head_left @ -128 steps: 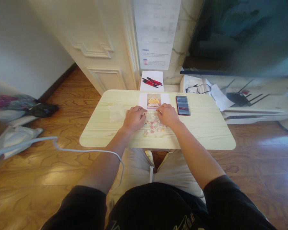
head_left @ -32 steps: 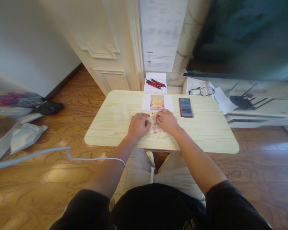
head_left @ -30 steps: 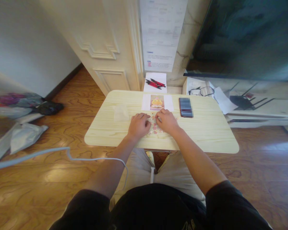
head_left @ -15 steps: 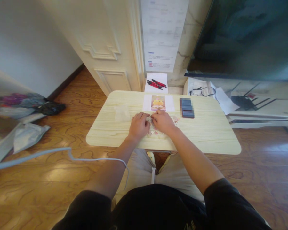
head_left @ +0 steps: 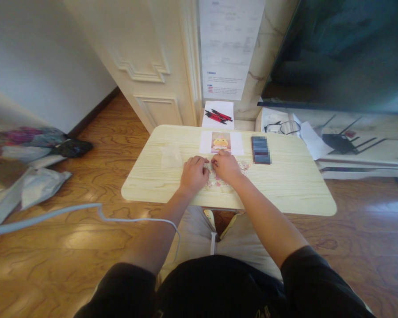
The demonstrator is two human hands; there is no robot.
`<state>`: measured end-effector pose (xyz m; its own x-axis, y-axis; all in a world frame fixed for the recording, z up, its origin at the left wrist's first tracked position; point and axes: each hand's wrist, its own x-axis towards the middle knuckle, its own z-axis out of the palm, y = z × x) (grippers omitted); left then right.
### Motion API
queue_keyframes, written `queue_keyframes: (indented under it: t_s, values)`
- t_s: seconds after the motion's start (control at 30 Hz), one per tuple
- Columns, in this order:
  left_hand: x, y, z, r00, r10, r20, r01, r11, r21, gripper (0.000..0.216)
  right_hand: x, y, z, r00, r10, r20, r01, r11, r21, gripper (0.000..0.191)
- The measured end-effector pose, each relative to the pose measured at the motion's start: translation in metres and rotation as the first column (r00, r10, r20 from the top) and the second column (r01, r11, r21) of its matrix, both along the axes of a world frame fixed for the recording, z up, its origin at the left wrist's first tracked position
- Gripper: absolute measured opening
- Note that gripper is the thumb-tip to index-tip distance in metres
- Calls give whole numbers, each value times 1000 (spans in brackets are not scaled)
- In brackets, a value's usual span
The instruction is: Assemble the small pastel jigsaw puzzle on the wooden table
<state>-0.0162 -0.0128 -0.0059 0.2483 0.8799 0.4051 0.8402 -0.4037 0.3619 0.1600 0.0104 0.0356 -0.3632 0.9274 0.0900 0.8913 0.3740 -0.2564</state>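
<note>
Small pieces (head_left: 218, 183): scattered on the tabletop (head_left: 292, 187), between and partly under the hands, more just right of the right hand (head_left: 226, 167); pale with pink patches, outlines too small to read.
Weight: judged very light; a brushing finger could shift several.
Stiffness: probably thin card or similar; should push fine, may bend or fray at an edge if forced.
Slip: tabletop looks smooth, so expect easy sliding.
Hold point: pinch one piece by opposite edges, or press flat from above and steer.
Left hand (head_left: 195, 173): fingers part-curled, thumb near index, at left border of the pieces; can't tell if it has one.
Right hand: fingers bent down and bunched, small gap to the left hand; contents hidden, can't tell.
Printed picture (head_left: 220, 141): yellow figure, just beyond the hands.
Phone (head_left: 260, 150): right of the printed picture, apart from the pieces.
Translucent packet (head_left: 171, 157): flat, left of the left hand.
Red-black pens (head_left: 218, 116): past the tabletop's far edge, on a white sheet (head_left: 219, 106).
</note>
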Motion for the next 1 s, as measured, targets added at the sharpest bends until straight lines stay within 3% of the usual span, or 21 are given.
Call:
queue_keyframes:
  t_s: [0.1,0.27,0.43,0.63,0.77,1.0]
  values:
    - [-1,1,-1,1000,6,20,-6,1000,-9,20,1,-1,-2,1000,22,-18,-23,1000,-17,23]
    - [-1,0,1,1000,-13,23,13,1000,-14,26,20,-3,1,992,-7,-123,7,1000,-2,29]
    - [3,-6,8,987,-161,-15,160,986,-39,38,53,-9,4,980,-160,-115,159,987,-18,26]
    - [5,-7,12,939,-336,-80,330,941,-79,36,61,-24,4,994,-72,-85,67,996,-53,25]
    - [4,-5,10,937,-334,-97,327,941,-86,32,58,-26,2,993,-70,-91,63,996,-68,24]
    - [3,-6,9,946,-319,-59,316,947,-62,31,58,-18,4,965,-63,-256,47,996,-70,15]
